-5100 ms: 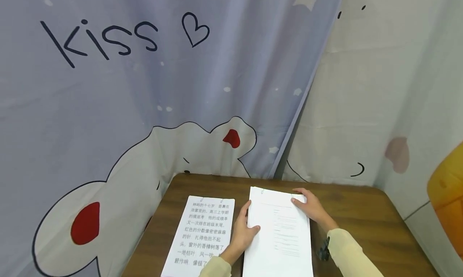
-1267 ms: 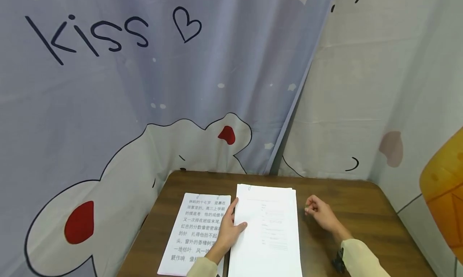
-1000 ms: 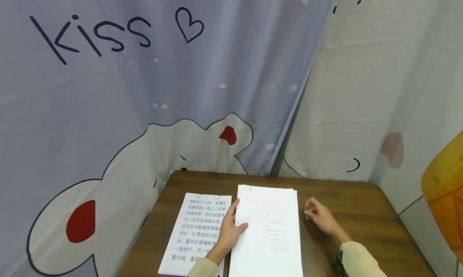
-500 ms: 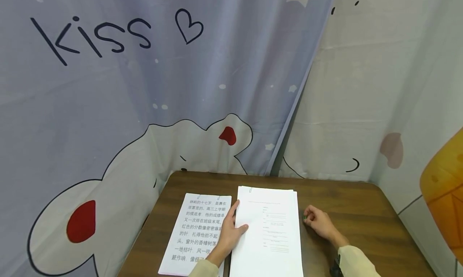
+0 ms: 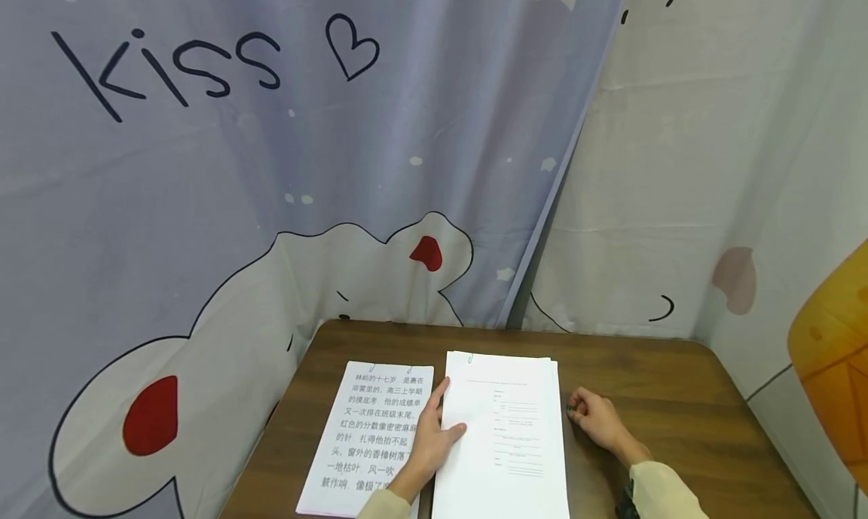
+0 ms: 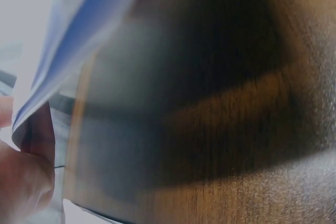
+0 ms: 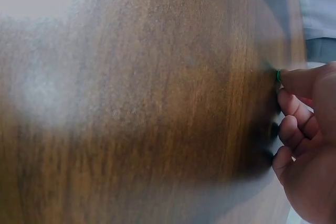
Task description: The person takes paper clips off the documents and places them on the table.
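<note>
A stack of white printed sheets [image 5: 478,444] is in the middle of the head view, a paper clip [image 5: 471,358] on its top left edge. My left hand [image 5: 429,438] grips the stack by its left side, thumb on top and fingers beneath; the left wrist view shows the sheets [image 6: 68,40] held off the tabletop. To the right of the stack, my right hand [image 5: 600,421] is low over the table. Its thumb and forefinger pinch a small green paper clip [image 7: 278,75], mostly covered by the fingertips, while the other fingers curl in.
Left of the stack lies another pile of paper [image 5: 366,428] with large printed characters and two clips along its top, partly covered by my left forearm. Both rest on a brown wooden table [image 5: 651,368]. A patterned curtain [image 5: 380,165] hangs behind its far edge.
Five seconds ago my right hand was at the stack's top right corner, where a second clip sat; that clip is gone from there. The right hand has since drawn slightly nearer; the left keeps its grip.
</note>
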The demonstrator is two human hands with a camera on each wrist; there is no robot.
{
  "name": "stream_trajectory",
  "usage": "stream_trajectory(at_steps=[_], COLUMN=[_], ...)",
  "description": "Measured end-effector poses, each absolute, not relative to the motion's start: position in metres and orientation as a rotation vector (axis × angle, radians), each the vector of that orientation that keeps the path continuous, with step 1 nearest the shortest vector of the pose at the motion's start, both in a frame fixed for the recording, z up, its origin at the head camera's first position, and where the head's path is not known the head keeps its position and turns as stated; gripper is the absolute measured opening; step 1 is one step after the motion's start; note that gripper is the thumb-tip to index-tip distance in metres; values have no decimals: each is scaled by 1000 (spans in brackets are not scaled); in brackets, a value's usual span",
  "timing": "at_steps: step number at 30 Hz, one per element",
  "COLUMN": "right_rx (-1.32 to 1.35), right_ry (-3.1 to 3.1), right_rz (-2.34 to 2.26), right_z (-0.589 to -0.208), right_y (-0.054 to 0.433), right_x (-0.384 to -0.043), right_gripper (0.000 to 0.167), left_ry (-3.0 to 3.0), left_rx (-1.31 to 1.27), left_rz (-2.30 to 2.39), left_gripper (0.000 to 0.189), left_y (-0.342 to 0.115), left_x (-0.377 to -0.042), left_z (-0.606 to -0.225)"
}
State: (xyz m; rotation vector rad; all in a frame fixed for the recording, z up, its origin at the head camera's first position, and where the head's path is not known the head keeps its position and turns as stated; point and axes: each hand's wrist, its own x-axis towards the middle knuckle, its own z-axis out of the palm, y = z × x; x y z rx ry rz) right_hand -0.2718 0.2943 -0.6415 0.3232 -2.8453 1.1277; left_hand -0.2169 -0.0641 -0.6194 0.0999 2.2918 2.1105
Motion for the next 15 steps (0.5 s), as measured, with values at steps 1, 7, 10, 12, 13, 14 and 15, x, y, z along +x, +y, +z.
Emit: stream_trajectory(at_steps=[1,7,10,12,13,14,15], right_rx=[328,274,252,242,244,250,260], right_ry=[-2842,-2848,-2863,-2862,-2859,-2848,-2835], right_rz=[1116,1145,1172,1183,1183,1182,1175], right_z=[-641,-637,-634,-632,-629,-626,-623], right_y=[295,296,297,298,298,298,298], right_x=[-273,-277,-279,-281,-282,-283,-286], right_gripper=[15,15,13,12,11,10,9], left_ry=[2294,2282,2264,2260,2258,2261,2267], left_rx=[97,94,83,70,64,63,65], left_rz=[2112,2128,2129,2126,2125,2124,2124], left_gripper=[93,94,94,95,95,95,95], left_y=[-64,-62,-62,-62,-62,-62,-62], left_x=[-217,-219,-218,-217,-216,-217,-217], left_z=[-619,-619,-620,-621,-622,-622,-623])
